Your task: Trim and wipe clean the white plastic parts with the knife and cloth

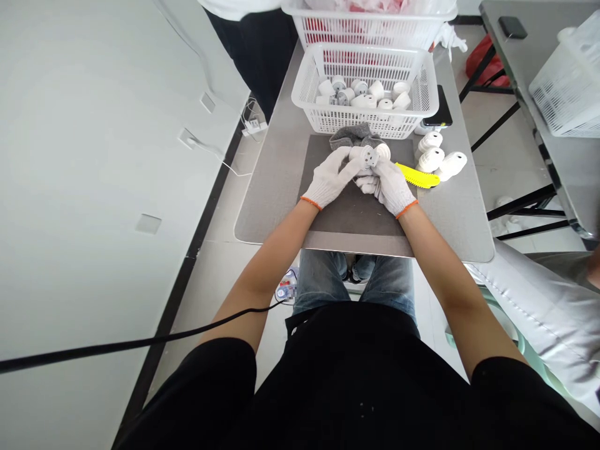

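My left hand [329, 178], in a white knit glove with an orange cuff, grips a small white cylindrical plastic part [369, 157] with a grey, holed end face. My right hand [390, 183], gloved alike, has its fingers closed at the same part's right side. Just above the right fingers is another round white piece [383, 152]; I cannot tell whether it is touched. A yellow ribbed handle, like a utility knife's [419, 177], shows beside my right hand. Behind the hands lies a crumpled grey cloth [351, 134] on a dark mat [356, 215].
A white plastic basket [365, 115] holds several white parts; a larger basket [365, 24] stands behind it. Several white rounded pieces [430, 160] and a black phone [440, 109] are at right. A person's dark trousers [248, 56] show beyond the table. A black cable [140, 344] crosses at left.
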`<control>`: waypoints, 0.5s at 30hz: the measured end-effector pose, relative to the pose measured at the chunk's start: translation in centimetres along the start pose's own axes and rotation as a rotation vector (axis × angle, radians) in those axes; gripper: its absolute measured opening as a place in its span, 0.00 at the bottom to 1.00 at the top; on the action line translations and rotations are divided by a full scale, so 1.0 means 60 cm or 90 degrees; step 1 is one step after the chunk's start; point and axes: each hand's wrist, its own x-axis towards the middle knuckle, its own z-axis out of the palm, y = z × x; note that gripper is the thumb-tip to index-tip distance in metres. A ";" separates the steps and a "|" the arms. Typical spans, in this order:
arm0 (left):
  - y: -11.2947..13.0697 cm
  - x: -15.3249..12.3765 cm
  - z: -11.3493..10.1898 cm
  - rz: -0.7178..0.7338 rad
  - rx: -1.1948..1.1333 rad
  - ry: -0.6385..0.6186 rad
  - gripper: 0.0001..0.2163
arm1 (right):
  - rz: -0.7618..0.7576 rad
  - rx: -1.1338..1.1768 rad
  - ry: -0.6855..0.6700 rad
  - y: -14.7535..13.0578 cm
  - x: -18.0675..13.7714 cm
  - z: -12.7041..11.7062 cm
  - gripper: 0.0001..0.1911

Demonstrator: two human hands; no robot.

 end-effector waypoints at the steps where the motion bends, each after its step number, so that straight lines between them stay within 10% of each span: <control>1: -0.001 0.001 0.000 0.002 0.008 0.013 0.21 | 0.001 0.020 -0.007 0.000 -0.001 0.000 0.21; 8: -0.013 0.006 0.004 0.024 0.012 0.072 0.21 | -0.037 0.007 -0.042 0.000 -0.009 0.004 0.41; 15: -0.005 0.004 0.000 0.101 -0.079 0.025 0.26 | 0.014 0.017 -0.033 -0.002 -0.007 0.003 0.26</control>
